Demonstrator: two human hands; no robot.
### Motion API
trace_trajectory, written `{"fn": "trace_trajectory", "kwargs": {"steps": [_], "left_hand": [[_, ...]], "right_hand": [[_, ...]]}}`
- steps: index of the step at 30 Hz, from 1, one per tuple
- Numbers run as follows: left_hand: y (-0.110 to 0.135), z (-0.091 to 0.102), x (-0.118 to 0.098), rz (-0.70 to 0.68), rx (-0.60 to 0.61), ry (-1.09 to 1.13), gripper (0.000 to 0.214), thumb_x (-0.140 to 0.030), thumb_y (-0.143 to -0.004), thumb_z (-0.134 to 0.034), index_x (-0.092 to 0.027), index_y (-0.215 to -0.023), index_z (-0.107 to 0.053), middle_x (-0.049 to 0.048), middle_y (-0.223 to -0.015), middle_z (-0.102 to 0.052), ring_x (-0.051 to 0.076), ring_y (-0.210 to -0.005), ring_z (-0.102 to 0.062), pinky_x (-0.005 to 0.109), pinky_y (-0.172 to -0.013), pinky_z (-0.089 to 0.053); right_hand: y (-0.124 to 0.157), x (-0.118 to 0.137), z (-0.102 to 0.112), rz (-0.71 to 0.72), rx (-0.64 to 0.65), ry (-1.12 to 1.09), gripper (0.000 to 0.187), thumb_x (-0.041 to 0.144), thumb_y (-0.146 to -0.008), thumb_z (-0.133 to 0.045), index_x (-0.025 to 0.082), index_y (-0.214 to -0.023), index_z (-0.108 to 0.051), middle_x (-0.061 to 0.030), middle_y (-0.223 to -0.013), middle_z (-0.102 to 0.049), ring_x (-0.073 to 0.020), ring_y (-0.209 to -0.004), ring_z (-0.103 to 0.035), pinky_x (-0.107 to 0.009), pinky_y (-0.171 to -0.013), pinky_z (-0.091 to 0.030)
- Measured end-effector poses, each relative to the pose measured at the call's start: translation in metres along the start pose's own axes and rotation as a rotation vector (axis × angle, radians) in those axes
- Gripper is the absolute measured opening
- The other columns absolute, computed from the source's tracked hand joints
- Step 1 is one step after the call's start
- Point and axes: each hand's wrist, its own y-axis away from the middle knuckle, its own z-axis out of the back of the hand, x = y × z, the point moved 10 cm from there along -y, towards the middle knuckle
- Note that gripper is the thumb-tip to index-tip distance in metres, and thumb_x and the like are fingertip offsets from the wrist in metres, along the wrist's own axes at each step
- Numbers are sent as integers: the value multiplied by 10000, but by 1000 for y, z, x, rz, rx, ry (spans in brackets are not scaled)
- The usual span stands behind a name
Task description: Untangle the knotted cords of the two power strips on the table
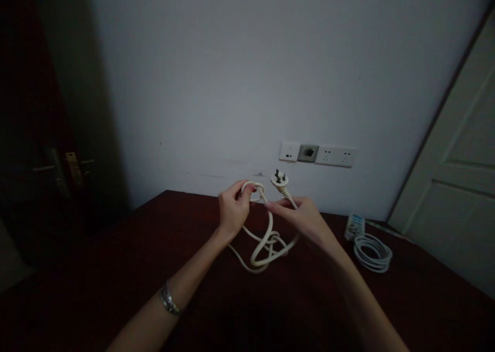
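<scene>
"Two hands share one pale cord in my feed, above the worktop, near the middle of its far edge. What's leftmost?"

"I see the left hand, its fingers pinching a small loop. I'd judge the cord light and bendy but springy, so I'd want a firm pinch close to where it crosses itself."

"And the slack below?"

"Drooping loops with a knot-like tangle. I can't tell whether it touches the surface."

"Moving right?"

"The plug, prongs up. I'd expect it to be hard and heavier than the line, so I'd hold it by its ribbed neck and spare the prongs. Just below, the right hand has its fingers closed on the cord beside the loop."

"Anything toward the far-right corner?"

"A power strip near the far edge, a coil of cable beside it."
</scene>
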Motion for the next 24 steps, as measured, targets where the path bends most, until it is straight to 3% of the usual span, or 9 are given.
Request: {"fn": "trace_trajectory", "kwargs": {"steps": [5,11,16,19,22,24], "left_hand": [[4,4,-10,-98,-47,-94,247,-339,-842,-522,-141,-776,-654,13,-690,-643,99,-606,-552,184,-576,-413],[3,9,-5,-103,-87,-105,248,-347,-848,-513,-143,-790,-643,10,-665,-630,94,-569,-530,187,-555,-402],[-4,15,7,-38,-96,-39,256,-373,-837,-522,-149,-807,-642,22,-710,-645,106,-618,-563,193,-580,-426],[-9,5,25,112,0,154,287,-412,-803,-555,-138,-814,-637,38,-735,-659,112,-560,-574,196,-489,-417],[-9,-19,40,305,202,427,318,-418,-765,-595,-121,-874,-625,66,-770,-677,121,-484,-574,202,-404,-371],[-5,-35,44,415,359,596,376,-434,-790,-549,-105,-960,-616,100,-806,-687,136,-482,-590,206,-393,-357]], "right_hand": [[1,-7,-20,-47,98,-126,244,361,-606,-713,122,-595,-667,-39,-544,-601,-84,-450,-460,-222,-439,-330],[12,-7,-54,-144,374,-461,241,325,-635,-703,130,-590,-569,23,-457,-531,8,-326,-159,-193,-338,-64],[13,-4,-63,-140,392,-596,220,307,-638,-717,128,-702,-607,31,-537,-559,18,-344,-140,-190,-350,-56],[9,-5,-55,-124,368,-593,224,324,-643,-712,138,-726,-618,38,-555,-532,9,-365,-143,-194,-365,-58],[2,-7,-31,-75,276,-430,216,354,-667,-680,147,-673,-618,39,-514,-480,-15,-380,-193,-206,-381,-90],[-2,-3,-11,-2,200,-264,244,372,-687,-651,148,-596,-614,10,-531,-500,-44,-423,-308,-213,-409,-176]]}}
